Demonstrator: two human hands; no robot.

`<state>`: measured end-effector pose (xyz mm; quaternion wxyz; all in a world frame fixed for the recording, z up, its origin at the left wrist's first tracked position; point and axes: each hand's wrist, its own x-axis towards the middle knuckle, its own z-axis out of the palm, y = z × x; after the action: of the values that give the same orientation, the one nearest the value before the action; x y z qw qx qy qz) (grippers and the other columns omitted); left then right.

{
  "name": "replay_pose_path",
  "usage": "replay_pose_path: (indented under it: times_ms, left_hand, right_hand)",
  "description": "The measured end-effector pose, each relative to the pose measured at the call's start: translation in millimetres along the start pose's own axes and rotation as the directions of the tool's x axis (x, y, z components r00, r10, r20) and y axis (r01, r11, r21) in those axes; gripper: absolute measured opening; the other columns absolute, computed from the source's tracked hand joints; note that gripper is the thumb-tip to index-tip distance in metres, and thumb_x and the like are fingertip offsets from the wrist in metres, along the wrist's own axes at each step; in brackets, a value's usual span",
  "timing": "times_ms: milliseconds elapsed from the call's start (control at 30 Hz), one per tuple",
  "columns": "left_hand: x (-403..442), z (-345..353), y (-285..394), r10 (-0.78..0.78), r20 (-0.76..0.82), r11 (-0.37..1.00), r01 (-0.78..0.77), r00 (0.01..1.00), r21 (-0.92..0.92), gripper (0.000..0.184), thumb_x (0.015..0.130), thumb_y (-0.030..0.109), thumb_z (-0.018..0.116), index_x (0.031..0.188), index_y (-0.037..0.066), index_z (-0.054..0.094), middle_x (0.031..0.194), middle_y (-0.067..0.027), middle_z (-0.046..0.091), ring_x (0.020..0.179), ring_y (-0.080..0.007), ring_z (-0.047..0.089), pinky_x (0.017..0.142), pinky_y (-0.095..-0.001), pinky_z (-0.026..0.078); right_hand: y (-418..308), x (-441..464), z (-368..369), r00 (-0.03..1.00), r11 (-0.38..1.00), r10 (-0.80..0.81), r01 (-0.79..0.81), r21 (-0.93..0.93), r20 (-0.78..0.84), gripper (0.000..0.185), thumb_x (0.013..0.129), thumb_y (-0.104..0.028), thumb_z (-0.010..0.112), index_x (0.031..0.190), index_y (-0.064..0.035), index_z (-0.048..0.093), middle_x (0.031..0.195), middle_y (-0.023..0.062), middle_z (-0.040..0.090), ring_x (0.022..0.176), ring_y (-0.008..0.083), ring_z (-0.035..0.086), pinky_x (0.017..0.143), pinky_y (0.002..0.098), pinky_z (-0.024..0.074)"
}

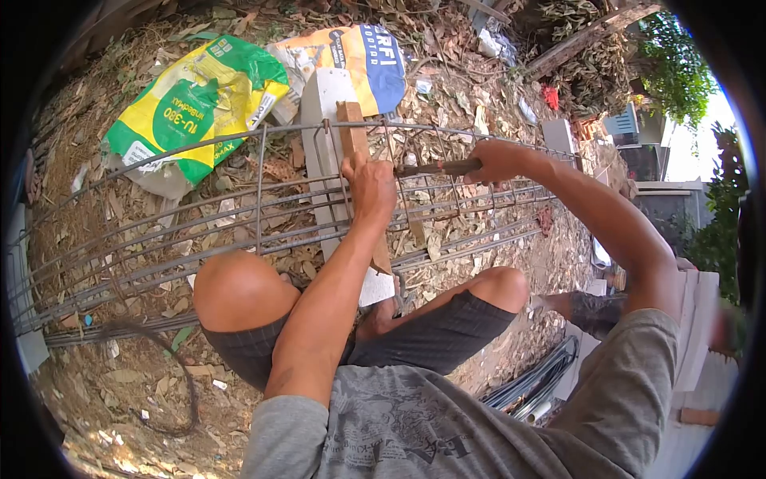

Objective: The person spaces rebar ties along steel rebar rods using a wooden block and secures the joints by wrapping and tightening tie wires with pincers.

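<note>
Work position: the steel bar cage (260, 188) runs across the view in front of the seated person, its long bars joined by cross ties. It passes over a pale block (321, 148) and a wooden strip (353, 144), which lie crosswise to the bars.

Right hand (496, 164): the grip is closed around the handle end of a dark plier-like tool (447, 168). The tool lies roughly level above the cage, its working end directed toward the left hand (372, 188).

Left hand: the fingers are curled at the cage, over the wooden strip and just beside the tool's working end. Whether this grip encloses a bar, the strip or a tie cannot be told — the fingers conceal the contact.

Surroundings: a green and yellow bag (179, 112) lies on the leaf-strewn ground (120, 383) beyond the cage, with an orange and blue bag (384, 72) beside it. A dark wire (191, 391) curves over the ground at the near left. A coil of dark line (531, 379) lies at the near right — beyond the person's right knee (504, 287).
</note>
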<state>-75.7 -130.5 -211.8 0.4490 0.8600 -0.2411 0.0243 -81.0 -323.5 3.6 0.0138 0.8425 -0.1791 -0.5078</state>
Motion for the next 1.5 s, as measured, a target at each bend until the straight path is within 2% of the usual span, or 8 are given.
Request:
replay_pose_path:
  times_ms: [167,300,533,733,833,1067,1267,1500]
  left_hand:
    - [0,0,1,0.008,-0.030,1.000,-0.009,1.000,-0.026,0.020,0.083,-0.002,0.056,0.071,-0.001,0.072,0.077,-0.0193,0.072,0.104,-0.0356,0.060,0.109,-0.0580,0.032]
    - [-1,-1,2,0.002,-0.004,1.000,-0.002,1.000,-0.025,0.021,0.083,-0.002,0.055,0.070,-0.001,0.072,0.077,-0.0195,0.071,0.103,-0.0356,0.060,0.109,-0.0578,0.032]
    - [1,2,3,-0.009,-0.037,1.000,0.008,0.999,-0.030,0.021,0.083,-0.002,0.055,0.071,-0.001,0.072,0.077,-0.0196,0.072,0.099,-0.0355,0.061,0.108,-0.0583,0.032]
    - [0,0,1,-0.001,-0.016,1.000,0.000,1.000,-0.022,0.021,0.083,-0.001,0.056,0.071,0.000,0.073,0.078,-0.0196,0.072,0.101,-0.0351,0.061,0.108,-0.0584,0.032]
    - [1,2,0,0.008,-0.016,1.000,-0.008,1.000,-0.008,0.020,0.083,-0.001,0.057,0.071,0.000,0.073,0.078,-0.0193,0.072,0.101,-0.0351,0.061,0.108,-0.0587,0.032]
    - [1,1,0,0.011,-0.016,1.000,-0.011,1.000,-0.008,0.017,0.081,-0.001,0.059,0.071,0.000,0.073,0.078,-0.0188,0.072,0.102,-0.0352,0.061,0.108,-0.0595,0.031]
    - [4,0,-2,0.001,0.090,1.000,0.000,0.996,-0.016,0.010,0.080,0.002,0.065,0.076,0.002,0.074,0.082,-0.0206,0.072,0.107,-0.0388,0.060,0.108,-0.0599,0.031]
    - [8,-60,54,0.132,0.401,0.991,-0.106,0.906,-0.088,0.064,0.080,0.028,0.085,0.140,0.022,0.064,0.158,-0.0261,0.042,0.143,-0.0413,0.044,0.122,-0.0634,0.021]
  right_hand:
    - [-29,-25,19,0.890,0.823,-0.294,0.050,-0.566,-0.349,0.032,0.080,-0.028,0.086,0.099,-0.0050,0.075,0.081,0.0085,0.073,0.077,0.0244,0.073,0.067,0.0412,0.0567]
    - [-5,-13,7,0.956,0.898,-0.047,-0.087,0.432,0.291,0.037,0.081,-0.027,0.081,0.106,-0.0012,0.072,0.064,0.0029,0.067,0.049,0.0147,0.062,0.044,0.0306,0.0462]
    - [-1,-18,22,0.466,0.585,-0.757,0.171,-0.793,-0.458,0.028,0.083,-0.024,0.076,0.100,-0.0027,0.068,0.085,0.0104,0.069,0.080,0.0263,0.071,0.078,0.0510,0.0551]
    - [2,3,10,0.556,0.492,-0.737,0.053,-0.869,-0.384,0.039,0.096,-0.041,0.072,0.102,-0.0024,0.068,0.083,0.0082,0.069,0.067,0.0192,0.069,0.062,0.0378,0.0581]
    - [-2,-8,-21,0.983,0.966,-0.003,-0.044,0.255,0.181,0.048,0.101,-0.048,0.066,0.104,-0.0005,0.070,0.078,0.0077,0.070,0.058,0.0165,0.067,0.052,0.0308,0.0563]
    - [6,3,27,0.752,0.803,-0.385,-0.014,-0.596,-0.536,0.040,0.098,-0.041,0.070,0.108,-0.0026,0.073,0.079,0.0121,0.074,0.067,0.0171,0.071,0.053,0.0307,0.0565]
    - [20,-29,33,0.979,0.796,-0.016,-0.109,0.595,0.202,0.038,0.103,-0.035,0.062,0.108,0.0020,0.071,0.072,0.0120,0.069,0.057,0.0188,0.066,0.050,0.0339,0.0551]
    - [35,-36,102,0.989,0.795,0.039,0.054,0.604,-0.140,0.034,0.102,-0.032,0.064,0.100,0.0022,0.068,0.071,0.0080,0.069,0.056,0.0171,0.067,0.049,0.0325,0.0544]
